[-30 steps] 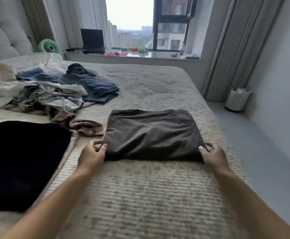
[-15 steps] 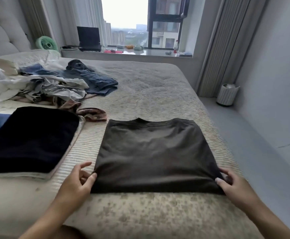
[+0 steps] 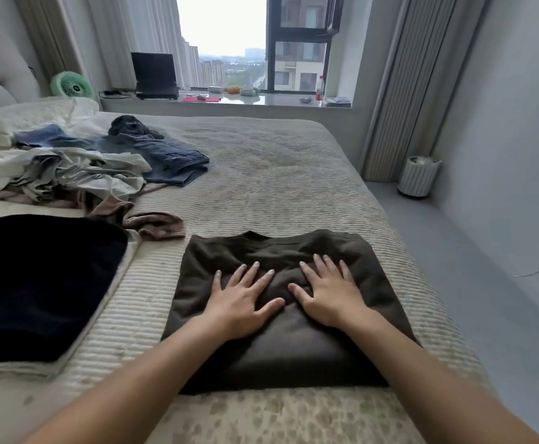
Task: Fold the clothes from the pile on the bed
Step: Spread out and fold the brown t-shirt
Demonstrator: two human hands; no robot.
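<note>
Both hands point(image 3: 289, 298) press flat, fingers spread, on folded shirt point(image 3: 294, 347) atop ribbed bedspread point(image 3: 261, 193) by window point(image 3: 223, 36)

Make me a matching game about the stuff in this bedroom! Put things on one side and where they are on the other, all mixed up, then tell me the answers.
Things:
1. brown folded shirt
2. green fan
3. white bin
4. black folded garment

Places:
A. on the floor by the curtain
B. under both flat hands, the left hand and the right hand
C. on the bed at the left, on top of a pale folded piece
D. beside the headboard, near the laptop on the window ledge

Pairs: 1-B, 2-D, 3-A, 4-C
</note>
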